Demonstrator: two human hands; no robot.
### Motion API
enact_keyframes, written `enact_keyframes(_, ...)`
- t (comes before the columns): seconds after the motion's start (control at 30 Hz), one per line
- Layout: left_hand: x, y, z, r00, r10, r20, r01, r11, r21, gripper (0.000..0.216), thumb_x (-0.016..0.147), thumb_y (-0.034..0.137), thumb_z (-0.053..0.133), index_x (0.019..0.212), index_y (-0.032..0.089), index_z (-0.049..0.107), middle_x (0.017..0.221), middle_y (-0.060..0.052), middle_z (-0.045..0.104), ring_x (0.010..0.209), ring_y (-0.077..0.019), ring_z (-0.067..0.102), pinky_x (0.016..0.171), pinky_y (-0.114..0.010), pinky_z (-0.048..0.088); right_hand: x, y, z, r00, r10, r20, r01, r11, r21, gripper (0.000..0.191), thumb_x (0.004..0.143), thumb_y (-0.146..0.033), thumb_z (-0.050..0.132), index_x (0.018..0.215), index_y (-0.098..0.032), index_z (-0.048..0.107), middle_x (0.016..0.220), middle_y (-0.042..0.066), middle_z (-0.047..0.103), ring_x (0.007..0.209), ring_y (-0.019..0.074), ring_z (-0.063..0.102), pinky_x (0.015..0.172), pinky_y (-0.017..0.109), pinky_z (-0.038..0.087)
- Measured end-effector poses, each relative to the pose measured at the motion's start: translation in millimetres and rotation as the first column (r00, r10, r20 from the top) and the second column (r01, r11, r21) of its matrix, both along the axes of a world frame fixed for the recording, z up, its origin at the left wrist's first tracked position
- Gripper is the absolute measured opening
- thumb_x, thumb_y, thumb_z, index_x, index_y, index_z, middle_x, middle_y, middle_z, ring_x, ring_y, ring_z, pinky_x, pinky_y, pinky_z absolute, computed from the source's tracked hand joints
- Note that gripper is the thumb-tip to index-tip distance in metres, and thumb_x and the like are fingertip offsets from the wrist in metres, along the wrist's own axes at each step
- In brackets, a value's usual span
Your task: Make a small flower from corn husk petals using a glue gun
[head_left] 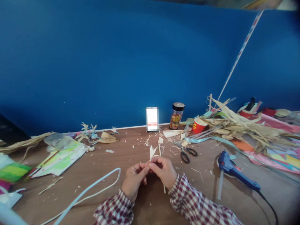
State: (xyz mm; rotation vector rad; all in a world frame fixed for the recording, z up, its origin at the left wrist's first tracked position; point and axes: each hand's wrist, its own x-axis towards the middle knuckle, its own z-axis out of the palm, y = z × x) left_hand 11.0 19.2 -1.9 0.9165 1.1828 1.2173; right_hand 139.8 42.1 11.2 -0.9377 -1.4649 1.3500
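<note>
My left hand (pixel 136 181) and my right hand (pixel 164 172) meet near the front middle of the table, fingertips pinched together. Between them they hold a small pale flower-like piece of husk (pixel 152 152), its pointed petals fanning upward. Its lower end is hidden by my fingers. A thin pale stick (pixel 160 150) runs past my right hand and shows again below it; whether I hold it or it lies on the table, I cannot tell. Black-handled scissors (pixel 188 154) lie just beyond my right hand, among pale scraps. A blue glue gun (pixel 231 168) rests farther right.
Dried husks (pixel 234 123) pile up at the right beside a red paper cup (pixel 199 125). A black-lidded jar (pixel 177 116) and a bright blurred-out rectangle (pixel 152 118) stand by the blue wall. Painted paper (pixel 62 157) and a white cable (pixel 93 184) are at left.
</note>
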Motion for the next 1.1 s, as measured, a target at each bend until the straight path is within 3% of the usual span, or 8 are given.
enact_keyframes(0.2, 0, -1, -1.6, 0.995, -0.064, -0.080, 0.069, 0.996, 0.056, 0.023, 0.069, 0.035, 0.060, 0.070, 0.013, 0.064, 0.061, 0.000, 0.060, 0.037, -0.0036, 0.039, 0.038, -0.017, 0.030, 0, 1, 0.1, 1.000, -0.020, -0.002, 0.020, 1.000, -0.019, 0.015, 0.076, -0.029, 0.055, 0.070, -0.015, 0.057, 0.056, -0.003, 0.054, 0.050, 0.0077, 0.047, 0.048, 0.018, 0.038)
enact_keyframes(0.43, 0, -1, 0.2, 0.969, -0.098, -0.227, 0.125, 0.987, 0.106, 0.023, 0.071, 0.036, 0.057, 0.070, 0.014, 0.064, 0.058, 0.002, 0.058, 0.037, -0.0050, 0.041, 0.039, -0.018, 0.031, 3, 9, -7.8, 0.996, -0.043, -0.073, 0.030, 0.986, -0.166, 0.024, 0.076, -0.039, 0.052, 0.071, -0.015, 0.051, 0.045, -0.007, 0.046, 0.035, 0.0037, 0.035, 0.036, 0.016, 0.024)
enact_keyframes(0.57, -1, -1, 2.8, 0.960, -0.012, -0.279, 0.043, 0.993, 0.106, 0.023, 0.067, 0.036, 0.060, 0.071, 0.013, 0.063, 0.052, 0.003, 0.056, 0.037, -0.0067, 0.042, 0.039, -0.019, 0.033, 7, 14, -5.4, 0.985, -0.085, -0.148, 0.058, 0.983, -0.174, 0.026, 0.078, -0.041, 0.049, 0.074, -0.015, 0.051, 0.046, -0.006, 0.046, 0.035, 0.0038, 0.033, 0.035, 0.016, 0.022)
enact_keyframes(0.73, -1, 0, 5.1, 0.971, 0.062, -0.231, -0.038, 0.994, 0.106, 0.028, 0.063, 0.037, 0.064, 0.078, 0.013, 0.061, 0.060, 0.001, 0.060, 0.040, -0.0073, 0.045, 0.040, -0.020, 0.036, 11, 16, 3.3, 0.960, -0.213, -0.181, 0.185, 0.970, -0.159, 0.028, 0.075, -0.045, 0.051, 0.073, -0.017, 0.050, 0.052, -0.003, 0.050, 0.039, 0.0061, 0.038, 0.033, 0.017, 0.025)
enact_keyframes(0.9, -1, 0, 4.1, 0.971, 0.070, -0.230, -0.034, 0.987, 0.158, 0.021, 0.066, 0.036, 0.062, 0.064, 0.016, 0.054, 0.051, 0.006, 0.049, 0.040, -0.0062, 0.042, 0.040, -0.018, 0.034, 10, 16, 3.7, 0.956, -0.236, -0.175, 0.211, 0.965, -0.153, 0.030, 0.072, -0.047, 0.054, 0.075, -0.018, 0.048, 0.066, 0.001, 0.056, 0.042, 0.0061, 0.040, 0.033, 0.017, 0.027)
enact_keyframes(1.1, -3, -4, 1.4, 0.953, 0.133, -0.271, -0.087, 0.980, 0.178, 0.033, 0.076, 0.039, 0.050, 0.052, 0.018, 0.043, 0.041, 0.007, 0.039, 0.035, -0.0058, 0.034, 0.035, -0.017, 0.027, 7, 14, 3.2, 0.962, -0.213, -0.173, 0.186, 0.969, -0.161, 0.027, 0.072, -0.044, 0.055, 0.073, -0.018, 0.049, 0.071, 0.002, 0.057, 0.043, 0.0068, 0.041, 0.033, 0.018, 0.028)
